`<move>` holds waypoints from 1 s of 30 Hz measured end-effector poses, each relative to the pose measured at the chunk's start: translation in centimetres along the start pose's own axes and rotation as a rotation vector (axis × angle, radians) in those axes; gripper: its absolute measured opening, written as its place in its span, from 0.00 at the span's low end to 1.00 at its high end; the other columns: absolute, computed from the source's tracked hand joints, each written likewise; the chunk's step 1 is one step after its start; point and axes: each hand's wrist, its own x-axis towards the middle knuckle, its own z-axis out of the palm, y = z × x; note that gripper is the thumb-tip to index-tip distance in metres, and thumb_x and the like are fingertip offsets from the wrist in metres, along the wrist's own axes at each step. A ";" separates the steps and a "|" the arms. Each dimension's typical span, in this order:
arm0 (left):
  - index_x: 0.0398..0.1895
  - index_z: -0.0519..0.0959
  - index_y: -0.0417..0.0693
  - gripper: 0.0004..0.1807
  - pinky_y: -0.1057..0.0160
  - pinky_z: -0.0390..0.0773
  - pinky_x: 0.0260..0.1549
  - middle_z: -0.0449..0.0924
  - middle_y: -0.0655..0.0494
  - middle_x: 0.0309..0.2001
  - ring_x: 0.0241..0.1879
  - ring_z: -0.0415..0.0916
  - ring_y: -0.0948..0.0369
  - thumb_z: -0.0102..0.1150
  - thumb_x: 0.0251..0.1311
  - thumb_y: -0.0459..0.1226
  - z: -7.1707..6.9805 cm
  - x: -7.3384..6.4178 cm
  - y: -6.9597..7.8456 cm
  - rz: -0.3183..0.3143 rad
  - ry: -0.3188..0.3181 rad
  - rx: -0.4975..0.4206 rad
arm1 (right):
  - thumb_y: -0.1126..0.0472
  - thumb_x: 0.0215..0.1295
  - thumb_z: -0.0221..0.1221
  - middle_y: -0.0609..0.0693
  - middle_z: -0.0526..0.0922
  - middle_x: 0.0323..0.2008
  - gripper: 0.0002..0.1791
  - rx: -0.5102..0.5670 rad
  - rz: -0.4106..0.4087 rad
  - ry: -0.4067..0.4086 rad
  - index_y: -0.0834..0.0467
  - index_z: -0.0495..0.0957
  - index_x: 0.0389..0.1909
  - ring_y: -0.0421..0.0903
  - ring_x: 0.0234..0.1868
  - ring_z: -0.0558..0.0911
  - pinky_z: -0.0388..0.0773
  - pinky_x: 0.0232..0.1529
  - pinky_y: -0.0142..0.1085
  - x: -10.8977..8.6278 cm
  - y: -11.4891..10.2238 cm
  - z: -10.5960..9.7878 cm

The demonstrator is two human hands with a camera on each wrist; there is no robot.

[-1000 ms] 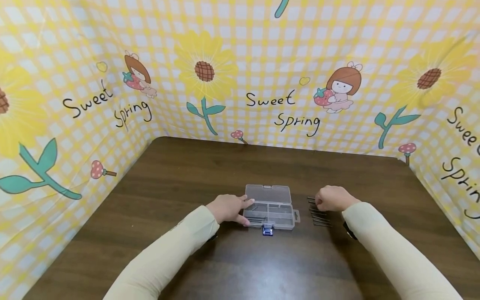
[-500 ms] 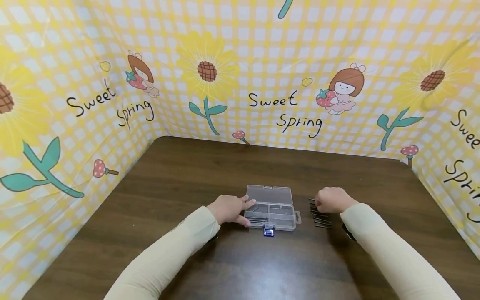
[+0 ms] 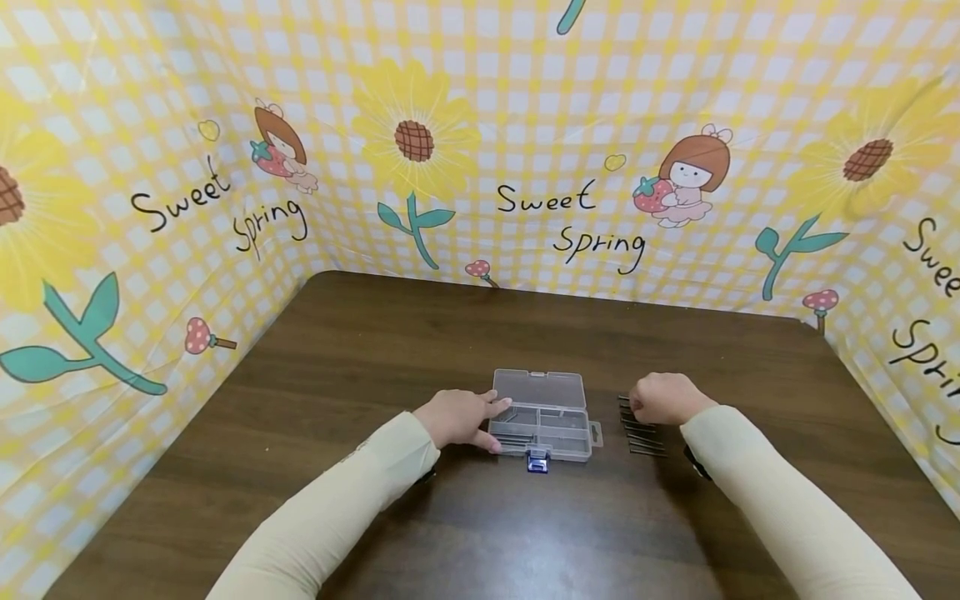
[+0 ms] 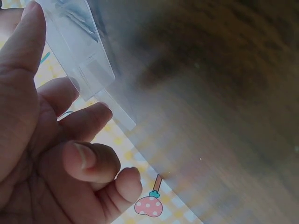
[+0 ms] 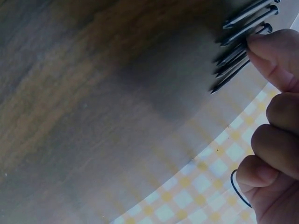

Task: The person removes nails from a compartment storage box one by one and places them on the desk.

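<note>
A clear plastic compartment box (image 3: 570,455) stands with its lid (image 3: 536,387) folded back. Several nails (image 3: 513,439) lie in its front left compartment. My left hand (image 3: 457,417) holds the box's left end, thumb at the front corner and index finger near the hinge. Right of the box, several dark nails (image 3: 647,453) lie in a rough row on the table. Over the far end of this row, my right hand (image 3: 667,398) is curled, its thumb and index finger pinching at a nail. In the right wrist view, that thumb (image 5: 275,51) partly covers the nails.
A blue latch (image 3: 537,462) hangs at the box's front, and a clear hanging tab (image 3: 597,434) sticks out on its right. The brown wooden table (image 3: 390,333) ends at a yellow checked cloth (image 3: 525,150) behind and at both sides.
The whole head view has shifted very slightly. Both hands, the box and the nails keep their places relative to each other.
</note>
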 end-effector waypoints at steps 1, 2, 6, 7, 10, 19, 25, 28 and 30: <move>0.72 0.62 0.59 0.43 0.53 0.74 0.50 0.62 0.53 0.70 0.60 0.71 0.52 0.61 0.53 0.58 0.0 0.1 0.0 0.001 -0.001 0.001 | 0.71 0.49 0.53 0.38 0.49 0.14 0.21 0.005 0.001 0.000 0.47 0.56 0.10 0.37 0.18 0.49 0.48 0.20 0.33 0.0 0.0 0.0; 0.72 0.62 0.59 0.43 0.53 0.73 0.51 0.61 0.53 0.70 0.61 0.70 0.52 0.61 0.53 0.58 0.0 0.1 0.0 0.000 -0.002 -0.002 | 0.71 0.49 0.54 0.38 0.51 0.14 0.20 0.007 0.004 0.001 0.48 0.57 0.11 0.37 0.18 0.51 0.50 0.20 0.33 -0.1 0.0 -0.1; 0.73 0.61 0.59 0.43 0.52 0.71 0.53 0.60 0.53 0.71 0.62 0.69 0.52 0.60 0.54 0.58 -0.1 0.2 0.0 -0.002 -0.004 0.000 | 0.68 0.50 0.58 0.39 0.67 0.18 0.11 0.015 0.037 0.000 0.51 0.71 0.17 0.37 0.19 0.63 0.62 0.21 0.35 0.0 -0.1 -0.4; 0.73 0.61 0.59 0.43 0.52 0.72 0.53 0.60 0.53 0.71 0.62 0.69 0.52 0.61 0.54 0.58 -0.1 0.2 0.0 -0.003 -0.003 0.000 | 0.66 0.50 0.59 0.40 0.72 0.20 0.07 0.018 0.044 0.001 0.52 0.74 0.20 0.38 0.20 0.67 0.66 0.22 0.36 0.0 -0.1 -0.6; 0.73 0.61 0.59 0.43 0.53 0.72 0.52 0.61 0.53 0.71 0.62 0.69 0.52 0.61 0.53 0.58 0.0 0.2 0.0 -0.004 -0.003 0.000 | 0.63 0.51 0.61 0.45 0.81 0.29 0.03 0.036 0.050 0.005 0.54 0.80 0.28 0.42 0.26 0.77 0.75 0.28 0.42 0.1 -0.2 -0.8; 0.73 0.61 0.59 0.43 0.51 0.72 0.52 0.60 0.54 0.71 0.62 0.69 0.51 0.61 0.53 0.58 0.2 0.3 0.0 -0.008 -0.001 -0.007 | 0.62 0.53 0.61 0.42 0.81 0.26 0.02 0.097 -0.019 0.054 0.53 0.80 0.28 0.39 0.24 0.74 0.73 0.26 0.40 0.8 -1.6 -1.0; 0.73 0.61 0.60 0.43 0.51 0.72 0.53 0.60 0.54 0.71 0.62 0.69 0.51 0.61 0.54 0.58 0.4 0.4 -0.2 -0.004 0.004 -0.017 | 0.62 0.55 0.61 0.43 0.83 0.29 0.03 0.113 -0.057 0.062 0.53 0.82 0.31 0.41 0.28 0.79 0.77 0.31 0.40 1.5 -3.4 -1.4; 0.73 0.61 0.60 0.43 0.51 0.72 0.52 0.60 0.55 0.71 0.62 0.69 0.51 0.61 0.53 0.58 0.4 0.3 -0.3 -0.007 0.008 -0.025 | 0.62 0.56 0.61 0.44 0.84 0.31 0.03 0.116 -0.089 0.070 0.54 0.83 0.32 0.41 0.29 0.80 0.77 0.32 0.40 2.1 -4.4 -1.7; 0.73 0.61 0.60 0.43 0.52 0.73 0.52 0.60 0.55 0.71 0.62 0.69 0.51 0.62 0.53 0.58 0.4 0.3 -0.3 -0.007 0.011 -0.026 | 0.61 0.57 0.61 0.44 0.84 0.31 0.04 0.125 -0.104 0.068 0.54 0.83 0.32 0.39 0.27 0.78 0.77 0.31 0.38 2.6 -5.1 -1.9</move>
